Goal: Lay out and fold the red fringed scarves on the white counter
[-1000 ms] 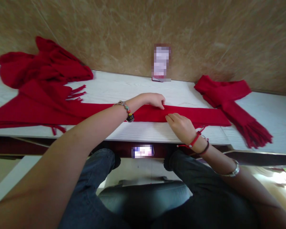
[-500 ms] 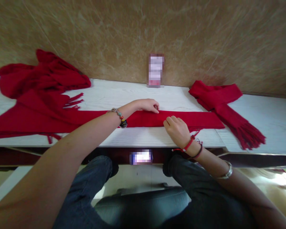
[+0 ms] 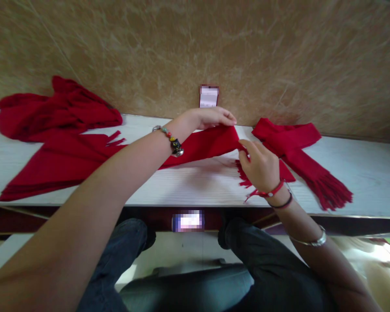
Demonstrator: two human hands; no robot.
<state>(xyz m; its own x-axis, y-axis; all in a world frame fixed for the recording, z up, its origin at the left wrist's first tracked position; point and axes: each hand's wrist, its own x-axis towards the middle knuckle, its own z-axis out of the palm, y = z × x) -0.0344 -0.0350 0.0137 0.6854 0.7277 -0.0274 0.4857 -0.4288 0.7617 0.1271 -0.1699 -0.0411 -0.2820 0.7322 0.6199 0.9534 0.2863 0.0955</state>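
Observation:
A long red scarf (image 3: pixel 211 141) runs left to right across the white table, its middle part raised off the surface. My left hand (image 3: pixel 216 117) pinches its far top corner. Just below and to the right, my right hand (image 3: pixel 260 164) grips the near corner of the same raised fold between thumb and fingers. Fringe and a flat end of red cloth show beside and behind my right hand. Toward the left, the scarf widens into loose layers (image 3: pixel 61 158), partly hidden by my left forearm.
A crumpled red scarf heap (image 3: pixel 58 108) lies at the back left. Another red scarf (image 3: pixel 299 147), crossed over itself with fringe toward the front, lies to the right. A phone (image 3: pixel 209 96) leans on the marble wall (image 3: pixel 149 56) behind the white table (image 3: pixel 370 173).
Both hands have taken hold of the scarf and lifted its middle, which lay flat before. My left hand moved away toward the wall and right; my right hand shifted slightly right. Fringe now shows near it.

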